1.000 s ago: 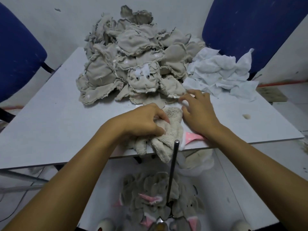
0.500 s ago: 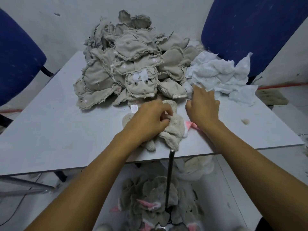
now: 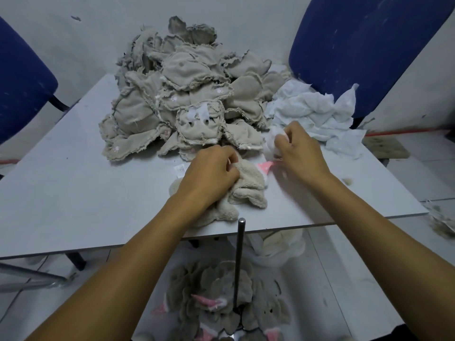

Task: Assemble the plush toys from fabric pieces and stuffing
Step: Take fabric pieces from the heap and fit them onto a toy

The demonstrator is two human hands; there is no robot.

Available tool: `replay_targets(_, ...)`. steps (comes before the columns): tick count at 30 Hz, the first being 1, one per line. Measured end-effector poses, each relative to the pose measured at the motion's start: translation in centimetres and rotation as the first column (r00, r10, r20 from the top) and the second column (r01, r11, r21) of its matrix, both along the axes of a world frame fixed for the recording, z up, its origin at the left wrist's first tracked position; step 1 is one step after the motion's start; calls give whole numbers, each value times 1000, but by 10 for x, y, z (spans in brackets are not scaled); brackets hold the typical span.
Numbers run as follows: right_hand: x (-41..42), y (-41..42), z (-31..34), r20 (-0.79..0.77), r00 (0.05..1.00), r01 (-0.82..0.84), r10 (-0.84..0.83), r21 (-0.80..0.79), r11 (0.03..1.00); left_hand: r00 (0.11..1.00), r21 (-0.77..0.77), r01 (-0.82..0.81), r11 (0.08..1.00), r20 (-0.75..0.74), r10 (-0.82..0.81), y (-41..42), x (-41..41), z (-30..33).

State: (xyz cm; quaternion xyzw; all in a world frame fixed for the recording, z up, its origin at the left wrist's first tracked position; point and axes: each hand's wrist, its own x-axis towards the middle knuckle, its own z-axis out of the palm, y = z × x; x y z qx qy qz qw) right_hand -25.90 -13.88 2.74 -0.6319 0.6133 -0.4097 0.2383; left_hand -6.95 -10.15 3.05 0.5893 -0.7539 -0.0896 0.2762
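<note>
Grey table (image 3: pixel 73 193), plush toy (image 3: pixel 248 185) (lengthwise toward viewer) — left hand (image 3: pixel 209 173) gripping

Bare table (image 3: pixel 61 193) left; fabric heap (image 3: pixel 182 94) blocking behind.

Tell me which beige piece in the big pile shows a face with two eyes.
The piece at the pile's front edge, just beyond the left hand; it shows two dark eyes and white patches, while the others show plain fabric.

right hand (image 3: pixel 299 148) now curled round a white stuffing tuft (image 3: pixel 273 141), earlier flat on the table
</note>
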Motion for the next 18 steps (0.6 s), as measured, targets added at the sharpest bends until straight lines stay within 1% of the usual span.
replay_targets(1,1,5,6,203,979,-23,15,34,999,999,-31,16,999,28,-15,1,-2,-1)
replay_targets(2,2,12,12,366,930,-55,31,55,997,997,-33,44,998,58,-42,2,-3,-2)
replay_targets(3,4,18,15,448,892,-86,53,53,995,994,-11,72,997,84,-71,2,-4,-2)
replay_targets(4,8,23,18,459,884,-111,85,32,993,991,18,88,996,103,-90,2,-5,-2)
replay_targets(5,13,27,19,420,900,-125,116,-6,992,989,40,90,995,112,-94,2,-3,0)
replay_targets(7,26,37,18,237,958,-140,164,-116,983,994,70,74,995,69,-79,1,2,1)
replay_targets(9,41,48,13,33,986,-152,163,-214,965,997,128,42,991,-71,-34,1,6,2)
replay_targets(10,47,53,8,-35,989,-150,146,-242,959,982,176,27,984,-187,7,1,7,2)
replay_targets(11,52,57,3,-75,989,-144,128,-254,956,941,242,17,970,-331,67,2,8,1)
replay_targets(12,54,59,-4,-101,989,-135,112,-261,956,868,321,18,947,-475,144,2,9,2)
replay_targets(13,56,62,-10,-121,987,-131,102,-263,956,778,403,34,915,-585,229,3,10,2)
replay_targets(14,57,65,-16,-141,985,-135,100,-266,954,691,469,60,881,-656,303,3,10,3)
replay_targets(15,58,67,-21,-167,980,-150,106,-277,949,622,508,85,857,-699,352,3,11,4)
replay_targets(16,59,68,-25,-205,972,-175,115,-299,938,574,523,103,846,-726,379,3,13,5)
replay_targets(18,61,69,-30,-286,951,-220,121,-344,913,510,524,122,843,-762,400,5,14,6)
